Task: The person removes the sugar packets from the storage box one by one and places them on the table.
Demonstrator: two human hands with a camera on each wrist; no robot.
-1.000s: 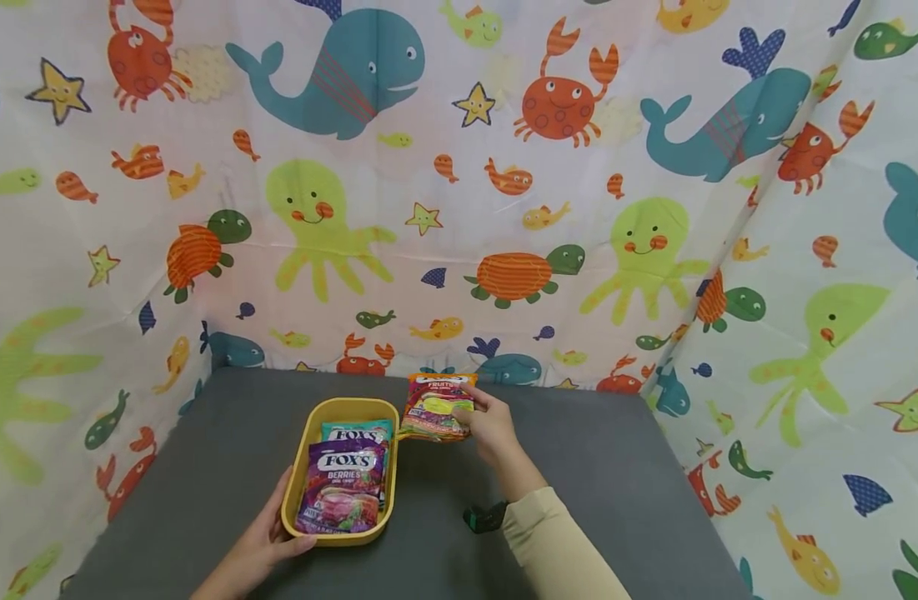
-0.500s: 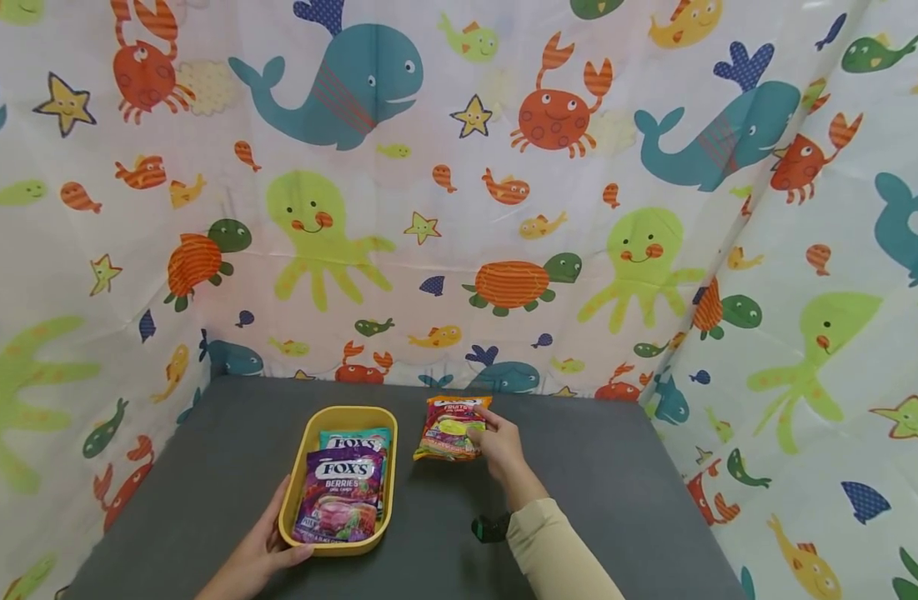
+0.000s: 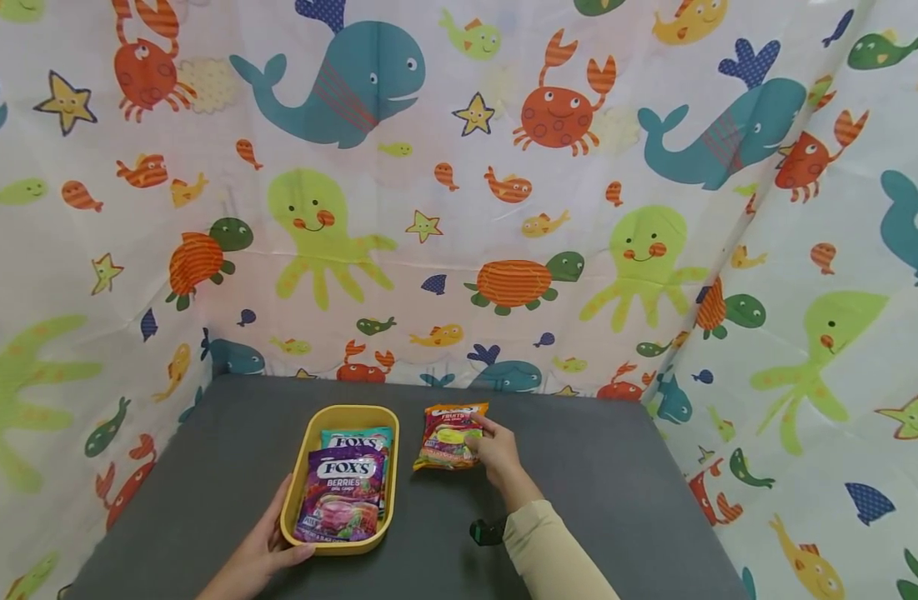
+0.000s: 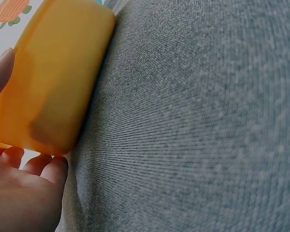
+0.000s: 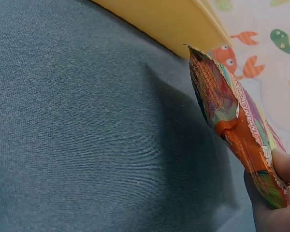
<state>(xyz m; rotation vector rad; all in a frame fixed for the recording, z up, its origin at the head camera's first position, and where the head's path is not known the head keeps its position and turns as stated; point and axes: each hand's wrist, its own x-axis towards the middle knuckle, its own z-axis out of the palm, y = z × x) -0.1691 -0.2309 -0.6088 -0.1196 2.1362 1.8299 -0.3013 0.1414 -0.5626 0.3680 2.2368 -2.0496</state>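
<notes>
My left hand holds the near left corner of a yellow plastic container. In the left wrist view its thumb and fingers lie on different sides of the container's wall. Inside the container a purple Fox's Berries candy bag overlaps a teal Fox's bag. To the right of the container, my right hand pinches an orange-and-red Fox's Fruits candy bag by its right edge. The right wrist view has this bag tilted over the table, its shadow below.
A dark grey cloth surface lies under everything. White curtains printed with sea animals enclose its back and sides. A small black device sits at my right wrist by the beige sleeve.
The Fruits candy bag, in my right hand, has moved away from the container's right rim, to the right and nearer me. My left hand has stayed on the container.
</notes>
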